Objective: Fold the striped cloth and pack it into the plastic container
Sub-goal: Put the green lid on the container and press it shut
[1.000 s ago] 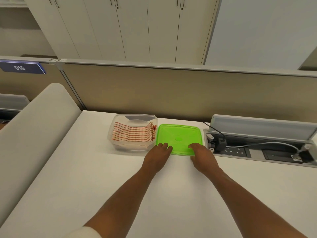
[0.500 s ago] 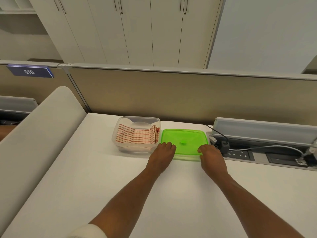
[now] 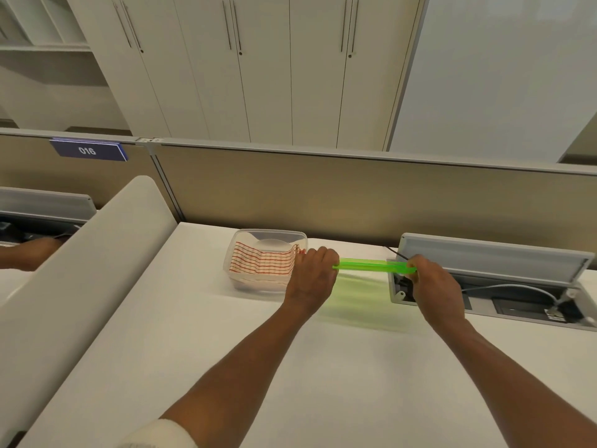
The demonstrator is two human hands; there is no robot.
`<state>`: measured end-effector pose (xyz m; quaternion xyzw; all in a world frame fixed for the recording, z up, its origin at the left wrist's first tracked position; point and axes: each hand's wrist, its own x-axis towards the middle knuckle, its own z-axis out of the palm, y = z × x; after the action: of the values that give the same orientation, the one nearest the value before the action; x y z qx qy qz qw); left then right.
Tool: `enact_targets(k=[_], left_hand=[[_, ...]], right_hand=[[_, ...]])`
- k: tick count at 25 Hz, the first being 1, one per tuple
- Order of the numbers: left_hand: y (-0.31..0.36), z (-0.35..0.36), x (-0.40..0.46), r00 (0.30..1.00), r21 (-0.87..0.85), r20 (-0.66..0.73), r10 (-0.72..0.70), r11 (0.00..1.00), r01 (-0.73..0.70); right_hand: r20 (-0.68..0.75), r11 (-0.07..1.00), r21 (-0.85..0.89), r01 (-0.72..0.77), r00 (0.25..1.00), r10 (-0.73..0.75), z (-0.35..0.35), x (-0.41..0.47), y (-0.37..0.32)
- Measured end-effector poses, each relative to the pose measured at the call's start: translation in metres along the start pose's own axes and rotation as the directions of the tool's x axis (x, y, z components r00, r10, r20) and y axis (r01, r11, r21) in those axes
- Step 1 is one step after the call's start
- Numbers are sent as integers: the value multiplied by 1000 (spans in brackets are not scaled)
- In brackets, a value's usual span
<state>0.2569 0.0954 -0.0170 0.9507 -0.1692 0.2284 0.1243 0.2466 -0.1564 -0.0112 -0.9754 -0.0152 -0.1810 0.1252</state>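
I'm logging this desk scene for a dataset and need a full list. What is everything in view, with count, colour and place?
plastic container: one, clear, on the desk near the partition, left of the hands.
striped cloth: one, white with red stripes, folded inside the container.
lid: one, bright green, held up off the desk between both hands, right of the container.
desk: one, white, foreground.
partition: one, beige with grey top rail, behind the desk.
number sign: one, dark blue, reads 016, on the partition at left.
cable tray: one, grey, flap open, at right, with cables inside.
cabinets: several doors, white, background.
left hand: one, gripping the lid's left edge.
right hand: one, gripping the lid's right edge.
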Motion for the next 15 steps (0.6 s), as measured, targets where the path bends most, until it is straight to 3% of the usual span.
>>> enact_targets(k=[3, 7, 15], left_hand=[[-3, -17, 12, 970, -286, -75, -229, 937, 199], [-22, -35, 19, 891, -553, 31, -452, 735, 393], [-74, -54, 2, 845, -612, 52, -533, 651, 449]], right_hand=[[-35, 996, 93, 7, 999, -3, -14, 10, -8], [-48, 972, 235, 6, 999, 5, -24, 24, -28], [-33, 840, 538, -76, 993, 111, -15, 38, -87]])
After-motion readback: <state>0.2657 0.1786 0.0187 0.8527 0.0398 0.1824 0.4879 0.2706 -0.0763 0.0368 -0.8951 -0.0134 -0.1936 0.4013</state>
